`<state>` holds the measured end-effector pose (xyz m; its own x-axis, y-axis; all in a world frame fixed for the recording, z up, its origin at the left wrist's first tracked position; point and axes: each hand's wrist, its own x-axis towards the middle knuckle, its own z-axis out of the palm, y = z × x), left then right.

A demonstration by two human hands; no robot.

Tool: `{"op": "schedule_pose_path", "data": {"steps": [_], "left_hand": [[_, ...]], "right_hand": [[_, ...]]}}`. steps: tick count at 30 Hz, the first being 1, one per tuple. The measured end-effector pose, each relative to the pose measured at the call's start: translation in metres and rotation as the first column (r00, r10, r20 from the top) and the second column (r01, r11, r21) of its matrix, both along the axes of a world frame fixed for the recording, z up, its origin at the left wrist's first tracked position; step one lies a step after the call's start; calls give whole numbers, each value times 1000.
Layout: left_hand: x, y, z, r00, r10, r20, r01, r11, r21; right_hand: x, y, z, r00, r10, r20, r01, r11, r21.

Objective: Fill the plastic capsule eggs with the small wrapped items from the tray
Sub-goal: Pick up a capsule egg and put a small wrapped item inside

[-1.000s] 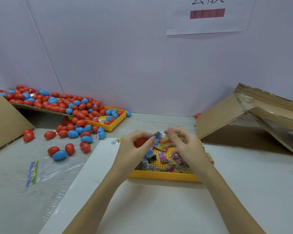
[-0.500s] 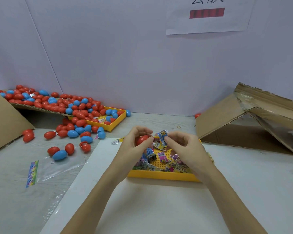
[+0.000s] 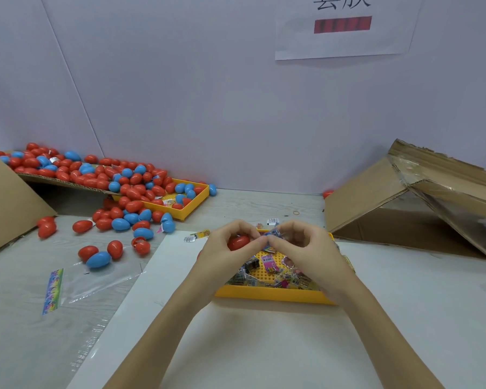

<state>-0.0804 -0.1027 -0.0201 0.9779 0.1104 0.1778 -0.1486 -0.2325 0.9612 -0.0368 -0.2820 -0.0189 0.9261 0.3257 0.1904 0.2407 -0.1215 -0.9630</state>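
Fingers of left hand grip red egg; right hand pinches wrapped item over white sheet.

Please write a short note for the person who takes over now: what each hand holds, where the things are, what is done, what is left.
Left hand holds a red egg. Right hand pinches a small wrapped item at the egg's opening, above the yellow tray.
Done: item picked from the tray; whether it is inside the egg cannot be seen.
Left: seat the item, close the egg, go on with the wrapped items in the tray.
Egg pile lies far left.
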Motion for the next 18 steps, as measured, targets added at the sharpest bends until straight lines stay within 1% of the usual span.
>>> {"op": "schedule_pose_path", "data": {"steps": [2, 4, 6, 8, 9, 11, 13, 18], "left_hand": [[-1, 0, 2, 1000, -21, -9, 20, 997, -73], [-2, 0, 3, 998, -55, -12, 53, 990, -129], [-2, 0, 4, 994, -105, -26, 99, 977, -189], [-3, 0, 4, 990, -141, -18, 132, 960, -246], [-3, 1, 5, 989, -151, 0, 146, 957, -252], [-3, 4, 6, 984, -177, 27, 178, 954, -242], [-4, 5, 8, 981, -193, 37, 196, 952, -236], [-5, 6, 9, 992, -120, 32, 123, 982, -145]], "right_hand": [[-2, 2, 1, 991, 15, -130, 3, 991, 135], [-3, 4, 2, 966, 80, -245, -6, 957, 289], [-4, 5, 4, 936, 156, -315, -1, 897, 442], [-3, 4, 7, 928, 159, -338, 45, 850, 525], [-2, 2, 8, 933, 116, -341, 84, 850, 521], [2, -2, 8, 940, 6, -342, 163, 870, 464], [6, -6, 6, 937, -66, -344, 212, 889, 406], [8, -7, -1, 948, -129, -290, 204, 948, 244]]}}
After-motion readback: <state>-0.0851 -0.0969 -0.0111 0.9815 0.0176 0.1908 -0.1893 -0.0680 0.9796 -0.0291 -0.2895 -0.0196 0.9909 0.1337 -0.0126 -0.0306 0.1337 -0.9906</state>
